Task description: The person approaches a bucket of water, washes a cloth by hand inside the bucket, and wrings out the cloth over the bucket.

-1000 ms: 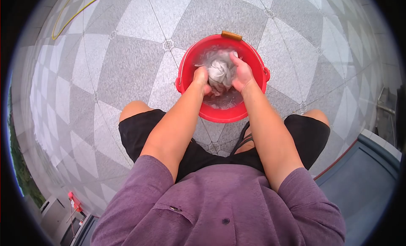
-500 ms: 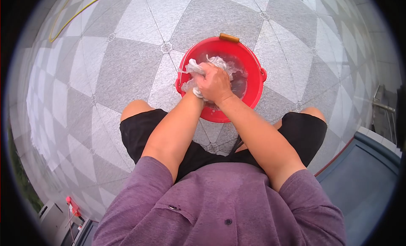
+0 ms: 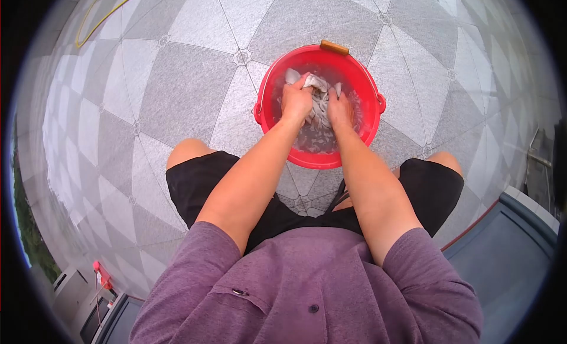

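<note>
A red bucket (image 3: 367,122) with murky water in it stands on the tiled floor between my knees. Inside it a wet white cloth (image 3: 319,107) hangs bunched between my hands, its lower part at the water. My left hand (image 3: 296,100) is closed on the cloth's left side, thumb on top. On the other side my right hand (image 3: 340,110) grips the cloth, with its lower fingers partly hidden by the water and cloth. A white piece of the cloth sticks up past each hand.
The bucket's wire handle with its wooden grip (image 3: 335,47) rests on the far rim. A yellow hose (image 3: 106,16) lies on the floor at the upper left. A blue-grey panel (image 3: 502,255) is at the lower right, and a red object (image 3: 101,275) at the lower left.
My hands were pressed together, one over the other, on the bunched cloth above the water. Now they are apart, lower in the bucket, with the cloth spread between them.
</note>
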